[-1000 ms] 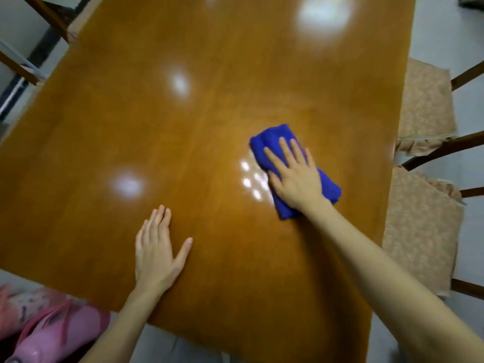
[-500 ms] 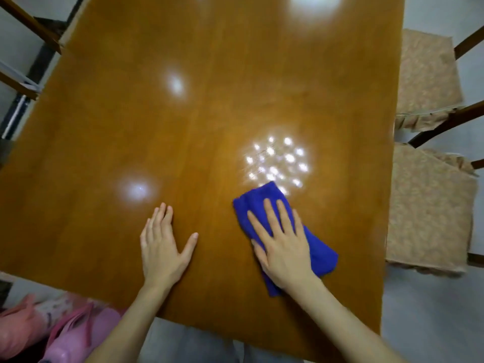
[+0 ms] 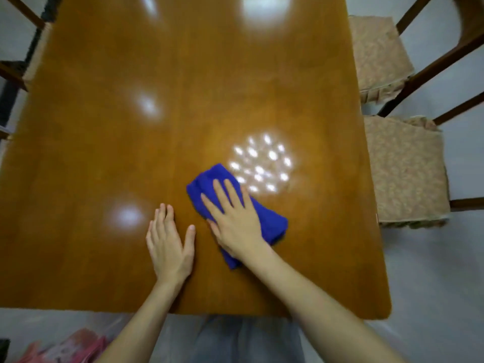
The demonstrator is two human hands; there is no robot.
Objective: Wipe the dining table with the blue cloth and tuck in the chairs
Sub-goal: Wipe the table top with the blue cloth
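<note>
- The blue cloth (image 3: 271, 222) is a deep royal blue textile with a soft nap, folded into a thick oblong pad with rounded ends.
- The cloth lies diagonally on the dining table (image 3: 183, 100), on the near half and slightly right of the table's centre line.
- The right hand (image 3: 235, 221) presses flat on the cloth, palm down. Its fingers are straight and slightly spread, not curled round the fabric.
- The hand covers the middle of the pad. The far end protrudes beyond the fingertips, and the near end protrudes on both sides of the wrist.
- The left hand (image 3: 169, 244) rests flat on the bare tabletop just left of the cloth. Its fingers are straight, the thumb is spread, and it grasps nothing.
- The tabletop is glossy orange-brown wood. A cluster of bright light reflections sits just beyond the cloth's far end.
- Two chairs, the nearer chair (image 3: 406, 169) and the farther chair (image 3: 377, 56), stand along the table's right edge. Their beige seat cushions show beside the tabletop.
</note>
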